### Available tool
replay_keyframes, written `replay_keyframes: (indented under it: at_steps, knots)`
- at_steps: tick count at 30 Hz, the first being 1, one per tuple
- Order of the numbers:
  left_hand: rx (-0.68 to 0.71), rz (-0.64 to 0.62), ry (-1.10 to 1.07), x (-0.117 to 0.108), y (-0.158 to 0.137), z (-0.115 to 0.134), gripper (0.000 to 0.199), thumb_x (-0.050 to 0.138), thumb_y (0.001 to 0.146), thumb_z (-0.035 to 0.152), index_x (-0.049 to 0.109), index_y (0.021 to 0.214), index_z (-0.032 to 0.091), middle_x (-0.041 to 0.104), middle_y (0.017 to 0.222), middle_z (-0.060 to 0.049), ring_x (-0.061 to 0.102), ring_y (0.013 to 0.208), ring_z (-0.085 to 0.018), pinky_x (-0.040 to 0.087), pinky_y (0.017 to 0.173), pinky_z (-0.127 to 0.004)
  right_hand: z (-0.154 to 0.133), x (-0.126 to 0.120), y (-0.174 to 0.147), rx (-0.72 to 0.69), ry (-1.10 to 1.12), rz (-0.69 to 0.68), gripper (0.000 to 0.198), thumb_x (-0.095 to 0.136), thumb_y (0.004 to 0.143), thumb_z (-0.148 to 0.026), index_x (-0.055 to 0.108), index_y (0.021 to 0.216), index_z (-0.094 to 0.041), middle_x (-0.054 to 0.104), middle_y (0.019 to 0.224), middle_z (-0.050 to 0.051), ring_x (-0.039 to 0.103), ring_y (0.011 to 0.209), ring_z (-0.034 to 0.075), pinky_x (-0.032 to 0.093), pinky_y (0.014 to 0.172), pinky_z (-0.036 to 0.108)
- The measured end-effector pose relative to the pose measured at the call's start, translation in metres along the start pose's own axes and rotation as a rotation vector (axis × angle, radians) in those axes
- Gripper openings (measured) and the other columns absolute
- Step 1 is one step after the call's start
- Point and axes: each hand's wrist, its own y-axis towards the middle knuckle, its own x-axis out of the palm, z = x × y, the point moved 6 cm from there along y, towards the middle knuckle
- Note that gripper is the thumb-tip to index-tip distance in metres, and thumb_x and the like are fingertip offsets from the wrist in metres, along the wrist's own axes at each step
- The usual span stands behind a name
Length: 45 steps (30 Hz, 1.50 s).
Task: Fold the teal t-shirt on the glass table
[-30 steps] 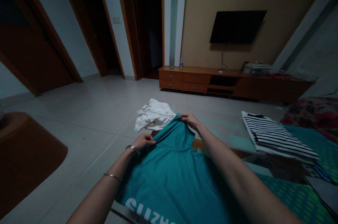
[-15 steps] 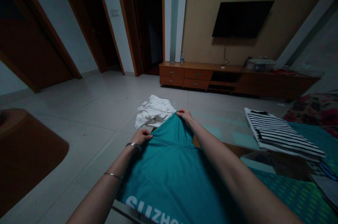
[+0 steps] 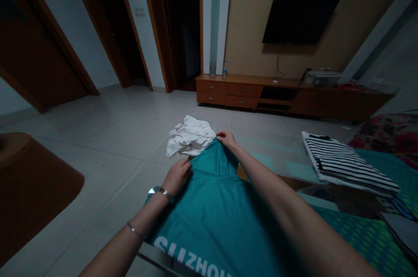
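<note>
Teal shirt, appearance: the shirt (image 3: 212, 211) is plain and smooth-faced, with soft wrinkles across the body and a dark shadow on its right side.
Lettering: large white capitals near the bottom of view, beginning "SUZHO"; the remainder is cut off.
Far end: narrows to a peaked flap beyond a crosswise line; whether seam or crease cannot be told.
Direction: peak points away from the person and slightly left; lettering stands upright to the person.
Long axis: near to far, from the bottom of view to the peak.
Location: on the table (image 3: 302, 171), with the white cloth (image 3: 191, 136) just beyond the peak and the striped shirt (image 3: 352, 161) well apart at right.
Hands, right: right hand (image 3: 227, 140) pinches the peak.
Hands, left: left hand (image 3: 176, 177) is curled at the flap's left edge; fingertips partly hidden, grip cannot be told.
</note>
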Motion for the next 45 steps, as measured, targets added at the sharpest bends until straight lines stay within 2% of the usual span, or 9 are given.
replay_keyframes:
  at_steps: [2,4,9,18,27,32,35,39,45]
  knots:
    - [0.191,-0.129,0.037,0.009,-0.012,0.017,0.030,0.037,0.093,0.035,0.061,0.102,0.019,0.061,0.108,-0.010,0.055,0.099,-0.020,0.043,0.090,-0.033,-0.003,0.000,-0.001,-0.014,-0.012,-0.002,0.019,0.063,0.061,-0.014,0.068,0.079,-0.015,0.064,0.070,-0.001,0.054,0.065,0.011,0.046,0.068,0.024]
    - [0.262,-0.204,0.063,0.016,-0.023,0.020,0.041,0.039,0.092,0.045,0.056,0.119,0.019,0.056,0.126,-0.011,0.051,0.115,-0.022,0.039,0.098,-0.036,-0.007,-0.001,-0.002,-0.028,-0.017,0.003,0.021,0.062,0.063,-0.014,0.068,0.082,-0.015,0.065,0.073,-0.001,0.055,0.066,0.011,0.046,0.069,0.024]
    - [0.221,-0.281,0.147,0.026,-0.039,0.007,0.058,0.036,0.090,0.054,0.037,0.140,0.025,0.034,0.149,-0.007,0.030,0.136,-0.025,0.028,0.109,-0.045,-0.030,-0.010,-0.011,-0.082,-0.013,0.001,0.026,0.061,0.065,-0.014,0.068,0.089,-0.014,0.068,0.081,0.001,0.056,0.069,0.012,0.047,0.070,0.025]
    - [0.187,-0.268,0.190,0.032,-0.044,-0.007,0.052,0.029,0.093,0.051,0.037,0.140,0.030,0.032,0.150,-0.002,0.026,0.138,-0.023,0.025,0.111,-0.044,-0.104,-0.021,-0.061,-0.281,0.071,-0.108,0.024,0.061,0.069,-0.015,0.067,0.092,-0.014,0.069,0.090,0.003,0.060,0.080,0.012,0.047,0.079,0.027]
    - [0.122,-0.210,0.282,0.033,-0.054,-0.023,0.049,0.034,0.093,0.046,0.046,0.135,0.025,0.041,0.145,-0.007,0.034,0.134,-0.025,0.031,0.108,-0.047,-0.173,-0.003,-0.215,-0.739,-0.216,-0.183,0.019,0.055,0.081,-0.013,0.065,0.097,-0.018,0.065,0.093,0.003,0.057,0.086,0.013,0.043,0.078,0.025]
    - [0.103,-0.191,0.318,0.030,-0.065,-0.028,0.043,0.042,0.090,0.036,0.050,0.131,0.026,0.045,0.142,-0.004,0.035,0.133,-0.024,0.029,0.110,-0.046,-0.149,0.044,-0.329,-1.017,-0.678,-0.391,0.014,0.050,0.089,-0.021,0.062,0.094,-0.020,0.063,0.085,0.003,0.054,0.079,0.015,0.038,0.066,0.025]
    - [0.080,-0.176,0.355,0.027,-0.071,-0.032,0.044,0.042,0.089,0.032,0.050,0.132,0.026,0.042,0.144,-0.004,0.034,0.134,-0.023,0.029,0.109,-0.044,-0.124,0.059,-0.384,-1.118,-0.790,-0.569,0.010,0.054,0.088,-0.027,0.060,0.091,-0.021,0.061,0.078,0.000,0.052,0.075,0.015,0.035,0.060,0.026]
    - [0.079,-0.155,0.376,0.022,-0.075,-0.029,0.045,0.040,0.090,0.031,0.049,0.132,0.023,0.042,0.144,-0.007,0.034,0.134,-0.023,0.028,0.109,-0.042,-0.102,0.031,-0.386,-0.916,-0.724,-0.491,0.010,0.054,0.087,-0.027,0.061,0.091,-0.022,0.062,0.082,0.000,0.053,0.077,0.015,0.036,0.064,0.025]
    - [0.066,-0.165,0.372,0.023,-0.076,-0.029,0.045,0.036,0.091,0.032,0.048,0.134,0.023,0.038,0.146,-0.008,0.031,0.135,-0.023,0.027,0.108,-0.043,-0.063,-0.042,-0.301,-0.433,-0.600,-0.146,0.027,0.048,0.078,-0.005,0.066,0.095,-0.016,0.064,0.097,0.007,0.054,0.095,0.018,0.040,0.083,0.027]
